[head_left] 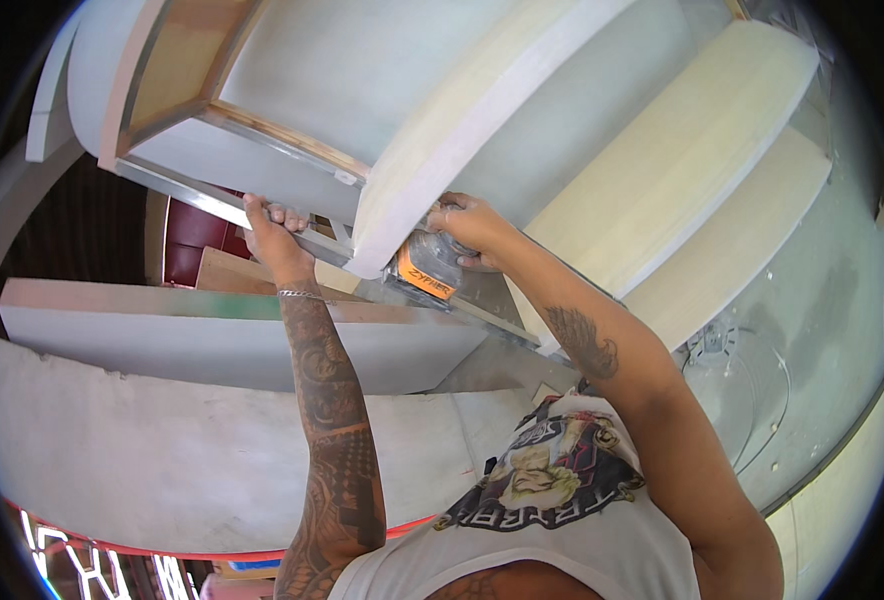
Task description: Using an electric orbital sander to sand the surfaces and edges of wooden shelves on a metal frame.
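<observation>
Two bare hands are at work, with one sander [430,265] between the boards. The right hand [470,228] has its grip closed over the sander's grey body, fingers bent around it. The left hand [279,240] has its grip closed on one metal rail [187,192], thumb raised. The sander, one orange patch on its front, sits just beside the lower end of one long white board [462,125]; whether the two touch, I cannot tell. Two cream boards [682,160] slant side by side at the right, their long edges roughly parallel. Between the white board and the nearer cream one lies a bare grey strip, narrowing toward the right hand. Below the rail, one thick grey board [232,335] runs across; the gap between them is partly filled by a maroon object [194,240], leaving limited room under the left hand.
</observation>
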`<act>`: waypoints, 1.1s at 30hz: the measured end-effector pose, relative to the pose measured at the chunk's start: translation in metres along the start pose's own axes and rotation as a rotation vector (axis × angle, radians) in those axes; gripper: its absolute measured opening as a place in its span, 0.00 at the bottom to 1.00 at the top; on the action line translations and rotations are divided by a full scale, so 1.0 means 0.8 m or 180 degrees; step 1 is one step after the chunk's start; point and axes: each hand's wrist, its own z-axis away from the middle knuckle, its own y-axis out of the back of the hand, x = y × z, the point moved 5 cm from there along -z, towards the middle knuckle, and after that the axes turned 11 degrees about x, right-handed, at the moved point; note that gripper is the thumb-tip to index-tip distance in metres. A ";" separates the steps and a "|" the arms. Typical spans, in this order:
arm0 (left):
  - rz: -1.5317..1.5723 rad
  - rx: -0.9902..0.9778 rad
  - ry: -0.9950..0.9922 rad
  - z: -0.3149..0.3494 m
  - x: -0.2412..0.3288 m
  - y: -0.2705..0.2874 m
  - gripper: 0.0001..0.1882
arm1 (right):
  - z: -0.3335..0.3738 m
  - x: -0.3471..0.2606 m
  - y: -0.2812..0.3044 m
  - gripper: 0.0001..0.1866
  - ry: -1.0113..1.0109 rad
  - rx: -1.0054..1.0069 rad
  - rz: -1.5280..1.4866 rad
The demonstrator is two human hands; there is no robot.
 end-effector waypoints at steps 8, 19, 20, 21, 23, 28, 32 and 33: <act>0.0199 0.0058 0.0081 -0.001 -0.002 0.006 0.15 | 0.009 -0.005 -0.002 0.41 -0.0008 -0.0102 0.0059; 0.0163 0.0015 -0.0005 -0.001 0.004 0.010 0.16 | -0.004 0.001 -0.003 0.36 -0.0064 -0.0132 0.0147; 0.0129 0.0031 -0.0018 -0.002 0.006 0.012 0.16 | 0.001 -0.001 -0.004 0.36 -0.0040 -0.0211 0.0216; 0.0151 0.0061 -0.0039 -0.004 0.010 0.014 0.16 | 0.005 -0.005 -0.008 0.35 -0.0016 -0.0289 0.0286; 0.0153 0.0047 -0.0029 -0.001 0.007 0.012 0.16 | 0.002 -0.002 -0.006 0.35 -0.0008 -0.0241 0.0259; 0.0164 0.0060 -0.0013 -0.001 0.007 0.010 0.16 | 0.001 0.000 -0.005 0.37 0.0049 -0.0129 0.0314; 0.0169 0.0066 -0.0037 -0.005 0.013 0.007 0.16 | 0.009 0.001 -0.004 0.35 0.0322 0.0048 0.0333; 0.0171 0.0085 -0.0026 -0.006 0.013 0.007 0.16 | 0.012 0.000 -0.004 0.36 0.0372 0.0024 0.0333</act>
